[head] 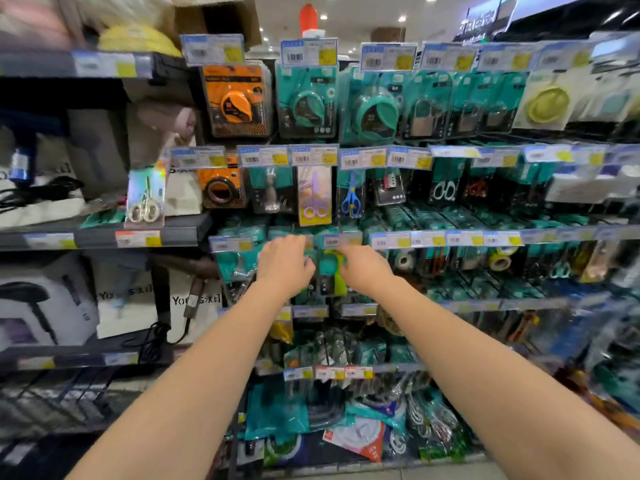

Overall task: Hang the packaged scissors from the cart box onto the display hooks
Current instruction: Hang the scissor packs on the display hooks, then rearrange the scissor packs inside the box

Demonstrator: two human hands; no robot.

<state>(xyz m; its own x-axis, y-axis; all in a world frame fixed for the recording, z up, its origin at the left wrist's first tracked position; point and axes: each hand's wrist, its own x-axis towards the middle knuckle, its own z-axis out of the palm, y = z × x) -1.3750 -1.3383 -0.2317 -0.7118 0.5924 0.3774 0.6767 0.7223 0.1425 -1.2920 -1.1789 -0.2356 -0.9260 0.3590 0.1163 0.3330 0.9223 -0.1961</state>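
Mid-frame: right hand (363, 268) pinches right edge of packaged scissors (329, 271); left hand (284, 263) curled at left edge, grip unclear. Price tags (341, 240) just above, packs (228, 266) crowd sides.

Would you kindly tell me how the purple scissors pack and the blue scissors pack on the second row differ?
The purple scissors pack has a pale card with a yellow foot; the blue scissors pack has a teal card. The purple pack looks wider and reaches lower than the blue pack. Both hang handles down, side by side, under price tags.
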